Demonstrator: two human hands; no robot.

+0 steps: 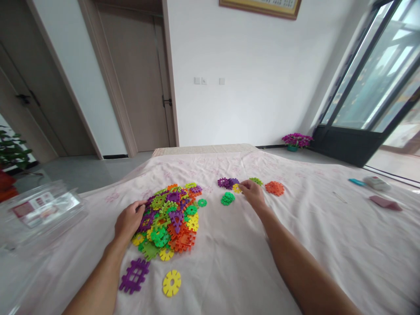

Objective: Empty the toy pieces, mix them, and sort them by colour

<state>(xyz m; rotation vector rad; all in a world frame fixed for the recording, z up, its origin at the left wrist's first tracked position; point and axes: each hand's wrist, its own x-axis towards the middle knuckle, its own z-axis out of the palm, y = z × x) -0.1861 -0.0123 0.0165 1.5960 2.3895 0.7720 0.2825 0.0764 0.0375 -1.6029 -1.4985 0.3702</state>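
A heap of plastic interlocking pieces (167,208), in purple, green, yellow and orange, lies on the cloth-covered table. My left hand (128,221) rests at the heap's left edge, thumb and index finger slightly apart and touching it; some fingers are hidden. My right hand (252,192) pinches a yellow disc piece (236,188) beside small groups sorted by colour. Around it are purple pieces (226,182), a stack of green discs (227,198), light green pieces (256,180) and orange pieces (274,188). Nearer me lie a purple square piece (134,275) and a notched yellow disc (172,283).
A clear plastic box (46,214) stands at the left. On the right side of the pale tablecloth (229,262) are a blue item (356,182), a whitish item (377,183) and a pink item (385,202). A single green disc (202,202) lies right of the heap.
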